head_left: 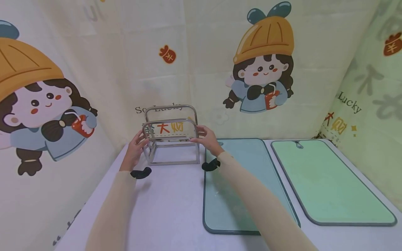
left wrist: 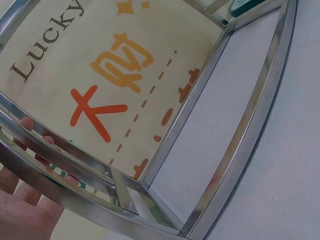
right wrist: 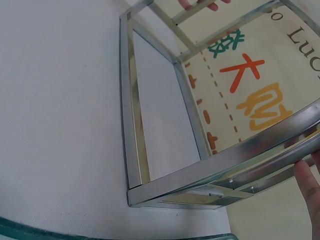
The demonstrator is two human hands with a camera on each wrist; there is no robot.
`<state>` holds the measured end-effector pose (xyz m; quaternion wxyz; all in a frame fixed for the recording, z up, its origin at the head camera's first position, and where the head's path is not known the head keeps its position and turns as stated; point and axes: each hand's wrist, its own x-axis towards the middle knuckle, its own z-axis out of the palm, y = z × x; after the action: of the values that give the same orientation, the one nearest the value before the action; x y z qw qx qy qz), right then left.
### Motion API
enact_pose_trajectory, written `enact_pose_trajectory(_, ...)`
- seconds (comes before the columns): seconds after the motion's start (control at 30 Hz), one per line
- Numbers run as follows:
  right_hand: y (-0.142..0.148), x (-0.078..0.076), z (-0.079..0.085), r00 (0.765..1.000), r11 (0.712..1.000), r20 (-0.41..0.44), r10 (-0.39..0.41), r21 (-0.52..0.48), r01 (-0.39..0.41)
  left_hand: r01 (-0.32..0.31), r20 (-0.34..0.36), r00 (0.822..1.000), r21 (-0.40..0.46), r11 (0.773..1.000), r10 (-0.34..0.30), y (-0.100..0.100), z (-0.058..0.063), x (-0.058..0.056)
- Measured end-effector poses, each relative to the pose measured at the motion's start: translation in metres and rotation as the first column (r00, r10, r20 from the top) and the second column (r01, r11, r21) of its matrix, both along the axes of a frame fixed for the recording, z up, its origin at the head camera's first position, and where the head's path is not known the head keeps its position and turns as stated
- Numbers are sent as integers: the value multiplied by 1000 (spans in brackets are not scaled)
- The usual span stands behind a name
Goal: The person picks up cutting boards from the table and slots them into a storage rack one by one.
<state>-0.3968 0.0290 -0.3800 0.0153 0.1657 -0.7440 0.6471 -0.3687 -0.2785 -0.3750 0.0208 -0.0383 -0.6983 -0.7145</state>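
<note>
A silver metal frame rack (head_left: 174, 162) stands on the white table near the back wall, its two upright loops facing each other. My left hand (head_left: 134, 150) holds its left side, and my right hand (head_left: 208, 139) holds its right side. In the left wrist view, fingers of the left hand (left wrist: 25, 212) reach behind the bars of the rack (left wrist: 185, 107). The right wrist view shows a finger of the right hand (right wrist: 307, 185) against a side bar of the rack (right wrist: 170, 182); most of that hand is out of frame.
A blue-grey board (head_left: 245, 212) with a dark rim lies right of the rack, under my right forearm. Farther right lies a light green board (head_left: 333, 184). A printed cloth (head_left: 204, 87) hangs behind the table (head_left: 166, 209) and along both sides.
</note>
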Motion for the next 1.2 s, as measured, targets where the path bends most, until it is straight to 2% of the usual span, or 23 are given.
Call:
enact_pose_trajectory(0.6, -1, -4, 2, 999, 999, 23, -46, 25, 45, -7, 21, 1000, 16, 1000, 7, 0, -2, -8)
enact_pose_trajectory(1.2, -1, -3, 1, 999, 999, 37, -27, 23, 26, -1, 23, 1000, 33, 999, 0, 3, 3, -2)
